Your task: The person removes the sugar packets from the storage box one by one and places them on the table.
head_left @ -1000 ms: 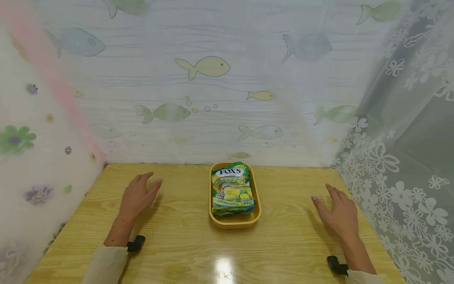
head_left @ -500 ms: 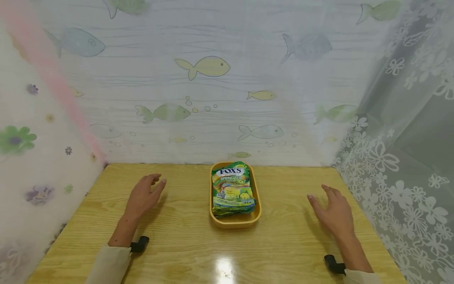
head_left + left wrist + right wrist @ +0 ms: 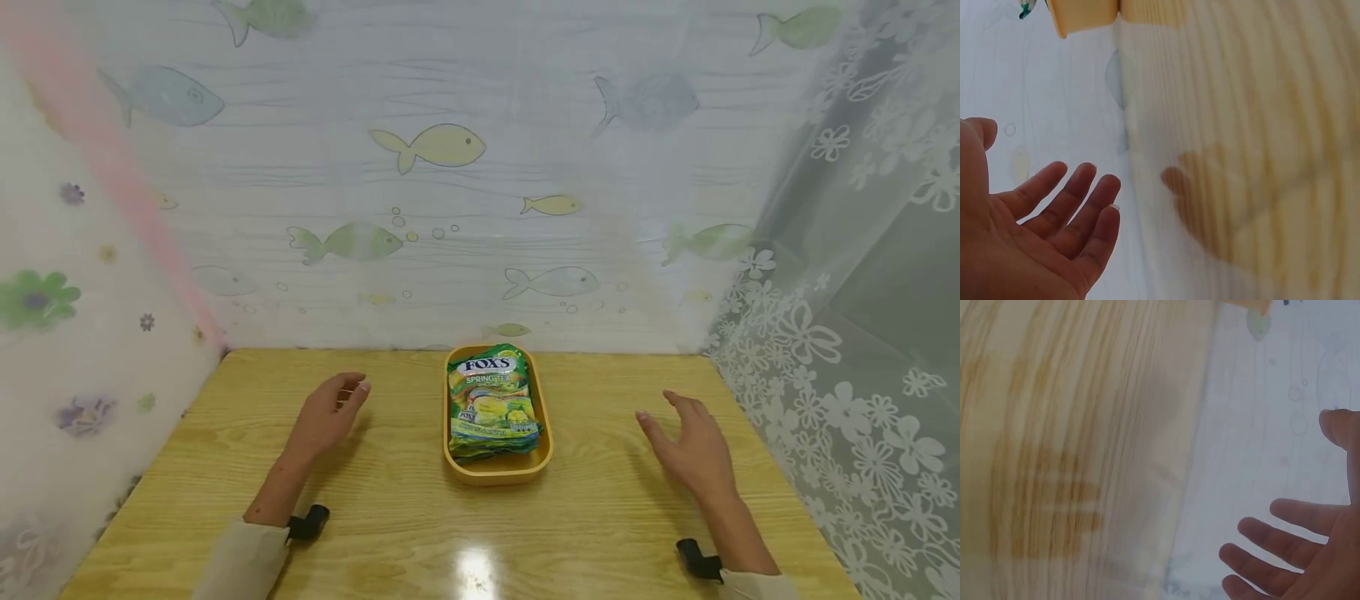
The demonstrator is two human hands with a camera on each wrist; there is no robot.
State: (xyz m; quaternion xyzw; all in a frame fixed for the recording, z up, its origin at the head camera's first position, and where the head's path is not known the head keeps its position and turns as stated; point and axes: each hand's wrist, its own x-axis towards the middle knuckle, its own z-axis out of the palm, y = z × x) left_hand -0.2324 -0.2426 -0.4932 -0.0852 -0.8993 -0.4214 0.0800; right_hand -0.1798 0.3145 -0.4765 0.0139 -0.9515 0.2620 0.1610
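A yellow rectangular tray (image 3: 497,477) with rounded corners stands on the table near its back edge. In it lies a stack of green candy bags (image 3: 492,404), the top one printed FOX'S Spring Tea. My left hand (image 3: 324,419) hovers over the table to the left of the tray, holding nothing; its fingers (image 3: 1088,219) are slightly bent and spread. To the right of the tray is my right hand (image 3: 693,450), also holding nothing, thumb apart from the loosely extended fingers (image 3: 1275,540). A corner of the tray shows at the top of both wrist views.
The wood-grain table (image 3: 480,533) reaches back to a fish-print curtain (image 3: 450,250). A flower-print sheet (image 3: 75,350) bounds the left side, and a lace-patterned sheet (image 3: 847,400) the right. A black wrist mount (image 3: 310,522) sits at the left cuff, with another on the right wrist.
Both hands have moved inward toward the tray, the left hand to the right and the right hand to the left. The tray and the candy bags have stayed in place.
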